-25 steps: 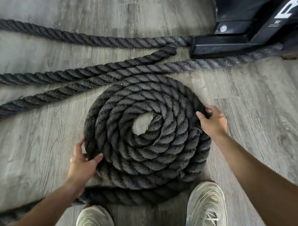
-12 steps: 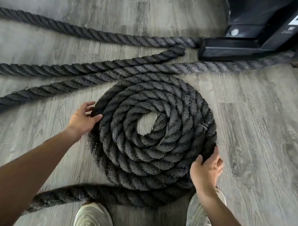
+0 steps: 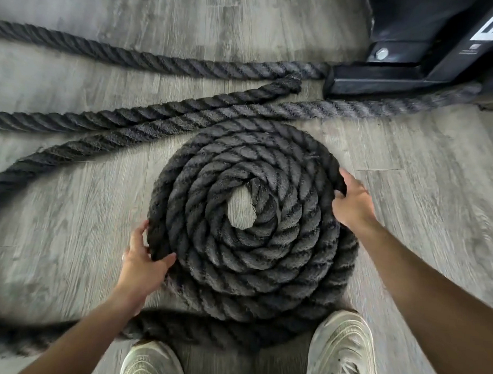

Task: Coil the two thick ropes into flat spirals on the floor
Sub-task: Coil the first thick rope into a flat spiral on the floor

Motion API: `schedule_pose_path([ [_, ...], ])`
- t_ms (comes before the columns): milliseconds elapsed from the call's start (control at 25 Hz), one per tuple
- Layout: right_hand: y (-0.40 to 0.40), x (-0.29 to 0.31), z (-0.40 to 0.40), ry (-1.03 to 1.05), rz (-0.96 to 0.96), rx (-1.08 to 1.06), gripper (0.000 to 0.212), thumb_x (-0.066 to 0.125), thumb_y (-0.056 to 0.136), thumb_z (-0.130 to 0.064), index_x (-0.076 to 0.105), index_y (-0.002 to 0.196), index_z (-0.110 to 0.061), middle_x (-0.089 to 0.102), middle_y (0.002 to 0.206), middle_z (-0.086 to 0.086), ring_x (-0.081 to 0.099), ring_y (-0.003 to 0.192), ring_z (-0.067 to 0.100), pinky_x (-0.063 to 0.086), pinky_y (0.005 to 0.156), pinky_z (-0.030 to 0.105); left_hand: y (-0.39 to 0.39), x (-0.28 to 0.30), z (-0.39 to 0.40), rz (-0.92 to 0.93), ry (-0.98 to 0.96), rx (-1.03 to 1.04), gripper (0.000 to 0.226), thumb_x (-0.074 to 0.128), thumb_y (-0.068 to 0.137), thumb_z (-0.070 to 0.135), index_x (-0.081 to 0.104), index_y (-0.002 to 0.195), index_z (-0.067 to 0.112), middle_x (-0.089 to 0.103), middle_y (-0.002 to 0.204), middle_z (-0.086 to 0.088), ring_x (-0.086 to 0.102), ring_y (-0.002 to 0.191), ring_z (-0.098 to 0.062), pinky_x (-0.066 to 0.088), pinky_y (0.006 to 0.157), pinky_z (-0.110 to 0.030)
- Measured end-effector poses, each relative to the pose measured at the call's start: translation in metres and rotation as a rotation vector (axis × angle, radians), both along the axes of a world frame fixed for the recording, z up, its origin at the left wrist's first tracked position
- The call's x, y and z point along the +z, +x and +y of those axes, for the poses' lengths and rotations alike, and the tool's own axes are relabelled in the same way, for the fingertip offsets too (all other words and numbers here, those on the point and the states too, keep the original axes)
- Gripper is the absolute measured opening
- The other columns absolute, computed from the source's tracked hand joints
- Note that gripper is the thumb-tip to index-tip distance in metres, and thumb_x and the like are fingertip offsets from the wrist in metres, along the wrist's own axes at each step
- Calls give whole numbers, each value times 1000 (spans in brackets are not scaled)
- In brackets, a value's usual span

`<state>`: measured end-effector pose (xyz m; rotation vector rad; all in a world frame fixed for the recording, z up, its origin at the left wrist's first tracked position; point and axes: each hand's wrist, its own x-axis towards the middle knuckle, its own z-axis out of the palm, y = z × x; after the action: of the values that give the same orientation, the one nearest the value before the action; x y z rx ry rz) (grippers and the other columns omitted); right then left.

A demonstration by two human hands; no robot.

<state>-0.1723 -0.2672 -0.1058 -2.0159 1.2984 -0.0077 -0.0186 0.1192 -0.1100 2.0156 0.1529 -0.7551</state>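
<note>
— Why is the flat spiral of thick, dark grey twisted rope (image 3: 252, 224) lying right at the person's feet?

— It looks like the handiest spot. The two pale mesh trainers (image 3: 342, 352) stand just at the near edge of the spiral, so both arms reach its rim without stretching. I count about five turns packed tight around a small gap of bare grey wood-plank floor (image 3: 421, 222) at its middle.

— And the loose rope?

— A blurred tail of that same grey rope (image 3: 35, 336) leaves the near edge of the spiral and runs off to the person's left; my guess is that it feeds the next turn. Beyond the far edge of the spiral, more lengths of dark twisted rope (image 3: 124, 122) lie stretched out, uncoiled, running towards the black steel frame foot (image 3: 391, 83) at the far right. One cut end stops just short of that foot.

— What are the hands doing?

— The left hand (image 3: 140, 264) is at the spiral's near-left rim, half open, thumb lying across the top and fingers wrapped round the outer turn. The right hand (image 3: 352, 200) is at the far-right rim, fingers curled over the outer turn, clasping it. Set on opposite sides like that, they seem placed to rotate the spiral and keep it tight.
</note>
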Motion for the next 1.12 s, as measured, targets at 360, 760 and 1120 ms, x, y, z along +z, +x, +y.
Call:
schedule_pose_path([
  [360,-60,-9,86,24,83,-268,59,36,104,-33,11,156,-39,26,151,20,19,142,44,29,112,61,88,11,-29,-43,-37,-33,55,72,93,16,48,139,33,59,125,5,65,92,-9,50,65,-25],
  [760,-53,-7,47,86,6,-153,73,46,98,-12,14,155,-44,27,151,13,57,70,21,47,42,23,77,13,-33,6,17,-88,67,64,96,-1,44,141,44,62,106,7,73,68,-6,55,46,-18],
  [1120,-11,1,6,-68,83,-114,52,50,98,-50,46,142,-22,58,128,16,59,110,38,52,82,40,23,4,4,211,20,65,77,74,91,17,27,139,55,80,88,5,77,71,-16,56,65,-40],
])
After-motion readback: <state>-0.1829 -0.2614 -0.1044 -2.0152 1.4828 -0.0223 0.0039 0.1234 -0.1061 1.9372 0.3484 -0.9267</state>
